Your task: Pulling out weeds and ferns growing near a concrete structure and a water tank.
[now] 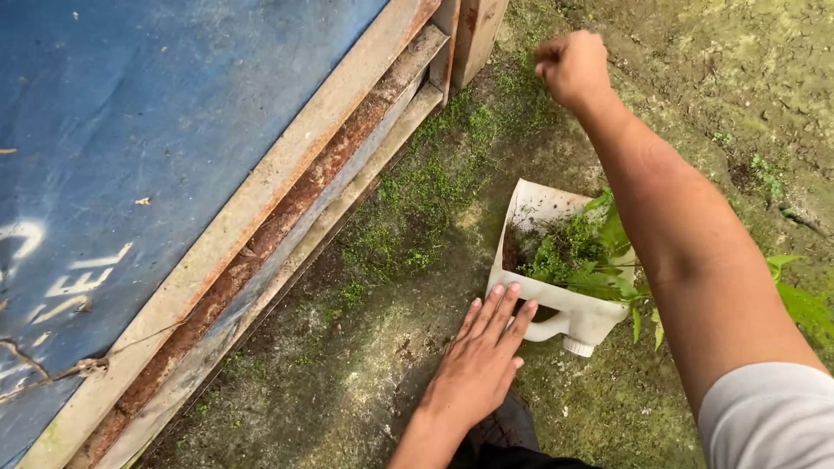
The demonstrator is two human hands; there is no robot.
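My left hand (480, 358) lies flat with its fingers spread, the fingertips touching the near edge of a white cut-open plastic jug (530, 217) that lies on the ground. The jug holds pulled green weeds (580, 254) and some soil. My right hand (572, 65) is stretched out far ahead over the mossy ground, its fingers curled into a fist. I cannot see whether anything is inside the fist. My right forearm passes over the jug's right side.
A blue painted metal panel (139, 148) with a rusty frame (287, 208) runs diagonally along the left. Low green moss and small weeds (426, 200) grow beside the frame. Bare damp earth (721, 78) lies at the upper right.
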